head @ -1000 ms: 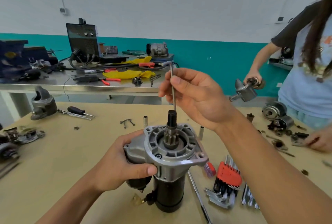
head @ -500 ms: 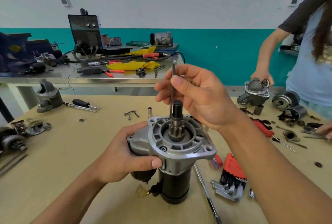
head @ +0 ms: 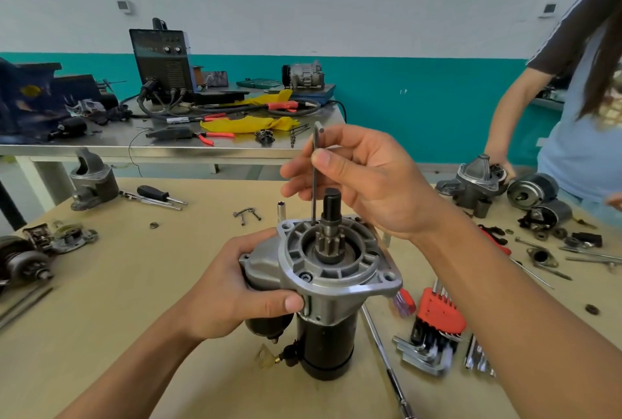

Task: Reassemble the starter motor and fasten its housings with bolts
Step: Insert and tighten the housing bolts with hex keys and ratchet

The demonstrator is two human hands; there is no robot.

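Observation:
The starter motor (head: 331,334) stands upright on the tan table, its silver nose housing (head: 340,279) on top and the pinion gear (head: 330,235) poking up through it. My left hand (head: 235,287) grips the housing's left side, thumb on the rim. A thin hex key (head: 315,179) stands vertical, pinched by my right hand (head: 363,176), with its lower tip down in the housing's back rim just left of the pinion. A small bolt head (head: 305,276) shows in the front of the flange.
A red hex key set (head: 434,324) and a long rod (head: 387,364) lie right of the motor. Another person (head: 579,109) works on motor parts (head: 478,179) at the far right. Loose parts, a screwdriver (head: 158,195) and a spare housing (head: 92,179) lie on the left.
The hex key's bent end has turned with my right hand's fingers while its tip stays in the housing. The view has shifted slightly; the other person set their housing down on the table.

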